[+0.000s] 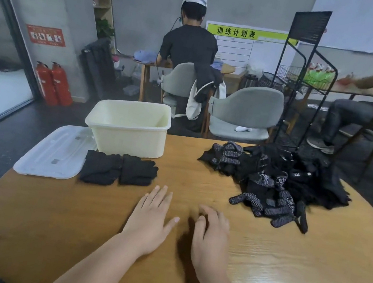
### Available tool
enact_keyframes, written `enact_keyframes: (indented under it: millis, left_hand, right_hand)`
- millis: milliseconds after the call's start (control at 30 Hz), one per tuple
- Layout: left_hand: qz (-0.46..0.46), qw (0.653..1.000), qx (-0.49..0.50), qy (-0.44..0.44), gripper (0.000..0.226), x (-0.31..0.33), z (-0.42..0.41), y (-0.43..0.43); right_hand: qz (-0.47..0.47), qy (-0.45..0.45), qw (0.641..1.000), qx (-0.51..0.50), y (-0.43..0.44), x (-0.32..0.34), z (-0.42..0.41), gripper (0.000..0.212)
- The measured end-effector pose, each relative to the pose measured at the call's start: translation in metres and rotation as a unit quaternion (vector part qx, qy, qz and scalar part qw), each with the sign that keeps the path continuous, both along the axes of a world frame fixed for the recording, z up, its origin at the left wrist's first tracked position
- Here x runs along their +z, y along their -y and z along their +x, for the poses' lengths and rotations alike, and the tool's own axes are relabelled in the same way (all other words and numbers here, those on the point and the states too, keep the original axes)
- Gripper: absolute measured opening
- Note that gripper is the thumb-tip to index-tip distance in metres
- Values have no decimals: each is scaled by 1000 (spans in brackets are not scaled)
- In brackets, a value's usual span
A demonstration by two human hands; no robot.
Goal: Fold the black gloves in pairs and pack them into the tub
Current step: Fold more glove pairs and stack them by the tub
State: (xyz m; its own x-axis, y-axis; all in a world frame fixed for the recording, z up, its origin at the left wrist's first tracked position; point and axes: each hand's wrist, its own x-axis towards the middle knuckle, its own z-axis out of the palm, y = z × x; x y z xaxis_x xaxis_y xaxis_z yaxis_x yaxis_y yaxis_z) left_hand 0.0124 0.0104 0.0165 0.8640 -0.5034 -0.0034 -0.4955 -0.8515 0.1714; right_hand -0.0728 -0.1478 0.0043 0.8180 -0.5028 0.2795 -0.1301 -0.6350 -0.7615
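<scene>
Head view, two folded pairs [136, 171], one tub [129, 135]

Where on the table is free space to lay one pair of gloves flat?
The table is bare between the folded gloves and the loose pile. Also free: the near edge left of the left hand and right of the right hand. Crowded: the corner with the tub and lid.

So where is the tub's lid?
In the head view, the white lid lies at the left edge of the table, left of the cream tub and the folded gloves.
</scene>
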Motion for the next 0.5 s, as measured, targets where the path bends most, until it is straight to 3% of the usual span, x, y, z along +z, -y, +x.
enact_keyframes:
  millis: [100, 233, 300, 367, 433, 500]
  left_hand:
    - [-11, 999, -21, -22, 76, -2, -25, 18]
    - [-2, 999, -25, -20, 74, -8, -43, 31]
    - [6, 1000, -19, -5, 76, -11, -48, 32]
    - [2, 1000, -15, 0, 78, -12, -50, 32]
    - [-1, 1000, -14, 2, 78, -12, -50, 32]
    - [-5, 1000, -11, 4, 78, -11, -51, 32]
  right_hand:
    - [78, 51, 995, -32, 8, 0, -4, 30]
    - [146, 51, 987, -40, 24, 4, -5, 30]
    - [67, 31, 997, -37, 38, 3, -9, 32]
    - [-78, -6, 996, -50, 59, -2, -13, 35]
    - [-195, -53, 976, -76, 87, -5, -14, 40]
    - [-255, -116, 956, -87, 112, -8, -15, 50]
